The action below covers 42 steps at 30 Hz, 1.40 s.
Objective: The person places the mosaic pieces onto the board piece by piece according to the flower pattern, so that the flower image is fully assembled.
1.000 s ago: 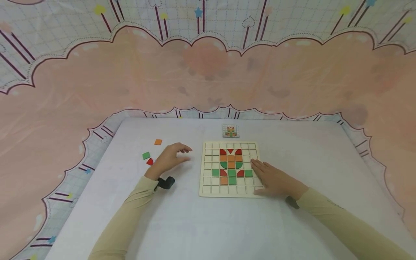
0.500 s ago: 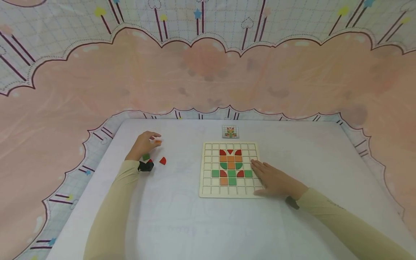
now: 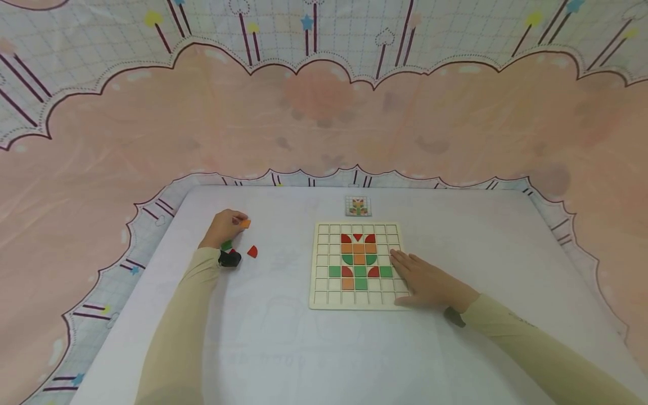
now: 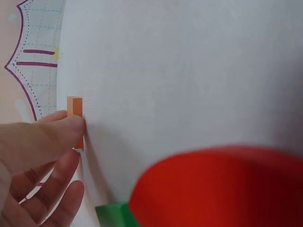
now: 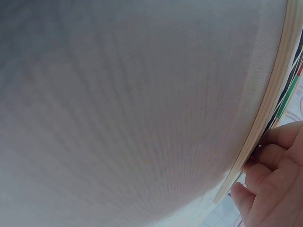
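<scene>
At the left of the table my left hand [image 3: 223, 228] pinches an orange square tile [image 3: 246, 224] between thumb and fingers. The left wrist view shows this tile [image 4: 77, 106] on edge at the thumb tip. Below that hand lie a green square tile [image 3: 226, 245] and a red piece, partly hidden by the wrist. A red quarter-round tile [image 3: 252, 252] lies to their right. My right hand [image 3: 430, 281] rests flat along the right side of a pale wooden grid board [image 3: 329, 298]. Red, orange and green tiles form a flower-like pattern in its cells.
Behind the board lies a small pattern card [image 3: 358, 206] with a similar coloured figure. A black wrist strap [image 3: 230, 259] sits beside the loose tiles. The white table [image 3: 304, 360] ends at a patterned cloth [image 3: 324, 129] at the back and left.
My left hand has moved left to the orange tile and now pinches it. The red quarter-round tile showed up farther right along the way. The right hand stays on the board.
</scene>
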{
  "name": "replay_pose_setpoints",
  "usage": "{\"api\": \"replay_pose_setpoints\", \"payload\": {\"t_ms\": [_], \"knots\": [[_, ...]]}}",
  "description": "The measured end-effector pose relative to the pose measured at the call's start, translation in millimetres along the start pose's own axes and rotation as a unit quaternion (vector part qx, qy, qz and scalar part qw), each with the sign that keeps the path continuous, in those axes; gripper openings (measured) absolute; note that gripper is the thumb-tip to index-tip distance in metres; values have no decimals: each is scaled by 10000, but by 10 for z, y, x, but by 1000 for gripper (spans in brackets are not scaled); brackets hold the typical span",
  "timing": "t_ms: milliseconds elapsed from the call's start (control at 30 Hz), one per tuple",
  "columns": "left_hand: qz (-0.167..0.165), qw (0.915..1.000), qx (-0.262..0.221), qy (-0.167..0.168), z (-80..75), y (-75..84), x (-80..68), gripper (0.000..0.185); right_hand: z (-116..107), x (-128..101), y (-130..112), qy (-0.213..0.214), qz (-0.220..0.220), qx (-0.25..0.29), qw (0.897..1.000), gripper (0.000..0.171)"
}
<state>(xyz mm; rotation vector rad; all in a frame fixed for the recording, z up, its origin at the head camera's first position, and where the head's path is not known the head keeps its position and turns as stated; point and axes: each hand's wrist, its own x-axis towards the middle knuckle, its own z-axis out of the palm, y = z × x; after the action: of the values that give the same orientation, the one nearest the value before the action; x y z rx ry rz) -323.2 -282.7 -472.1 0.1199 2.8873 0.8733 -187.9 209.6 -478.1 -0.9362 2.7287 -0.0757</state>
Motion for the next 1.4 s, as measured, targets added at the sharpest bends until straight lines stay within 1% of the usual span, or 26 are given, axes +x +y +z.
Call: {"api": "replay_pose_setpoints", "payload": {"t_ms": [100, 200, 367, 467, 567, 667, 867, 1033, 1167, 1300, 1400], "knots": [[35, 10000, 19, 12, 16, 17, -12, 30, -1, -1, 1, 3, -2, -5, 10000, 97], [40, 10000, 6, -46, 35, 69, -38, 30, 3, 1, 2, -4, 4, -16, 10000, 97], [33, 9994, -90, -328, 79, 206, -86, 32, 5, 4, 2, -12, 30, -22, 10000, 98], [109, 9984, -104, -547, 113, 269, -86, 33, 0, 1, 2, -17, 49, -25, 10000, 98], [177, 9973, -28, -716, 136, 308, -75, 33, -6, -3, -2, -18, 43, -1, 10000, 98], [199, 9967, 36, -788, 137, 325, -76, 33, -11, -4, -8, -32, 36, 5, 10000, 98], [137, 9967, -33, -802, 117, 307, -110, 31, -18, -5, -14, -45, 48, -3, 10000, 97], [231, 9974, -68, -672, 102, 284, -151, 30, -41, -7, -39, -71, 74, 60, 9999, 97], [290, 9978, -65, -589, 103, 263, -151, 28, -34, -4, -39, -62, 72, 37, 9999, 97], [326, 9979, -90, -551, 118, 284, -162, 28, -24, -5, -39, -22, 55, -12, 10000, 97], [388, 9976, -177, -548, 153, 340, -178, 29, -20, -7, -38, -14, 57, -13, 10000, 97]]}}
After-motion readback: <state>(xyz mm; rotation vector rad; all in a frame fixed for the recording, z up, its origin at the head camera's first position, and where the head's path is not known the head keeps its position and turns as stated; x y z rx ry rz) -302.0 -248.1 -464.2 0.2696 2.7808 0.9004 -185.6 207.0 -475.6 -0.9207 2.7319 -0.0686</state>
